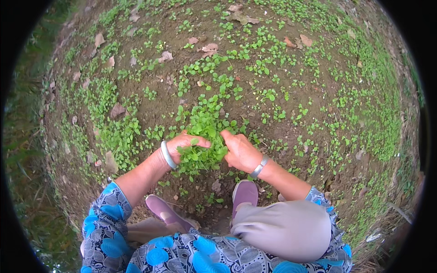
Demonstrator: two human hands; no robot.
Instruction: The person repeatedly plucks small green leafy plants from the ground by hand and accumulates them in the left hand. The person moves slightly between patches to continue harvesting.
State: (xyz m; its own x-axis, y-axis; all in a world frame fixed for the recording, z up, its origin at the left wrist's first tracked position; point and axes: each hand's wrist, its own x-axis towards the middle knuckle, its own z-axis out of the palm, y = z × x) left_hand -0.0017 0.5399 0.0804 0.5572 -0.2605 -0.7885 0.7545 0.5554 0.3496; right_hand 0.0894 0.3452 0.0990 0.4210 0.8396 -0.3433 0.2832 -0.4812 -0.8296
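My left hand (186,143), with a pale bangle at the wrist, is closed around a bunch of green seedlings (201,153) just in front of my feet. The thumb lies over the leaves. My right hand (239,150), with a silver bracelet at the wrist, is at the right side of the same bunch. Its fingers are curled in against the leaves, and their tips are partly hidden, so what they pinch cannot be made out. More small seedlings (210,105) grow from the soil just beyond both hands.
Brown soil (146,99) with scattered seedlings spreads all around. A dense patch of seedlings (119,136) grows at the left. Dry leaves (117,111) lie about, a large one (241,17) at the top. My purple shoes (245,192) stand close below the hands. Taller grass (27,136) borders the left.
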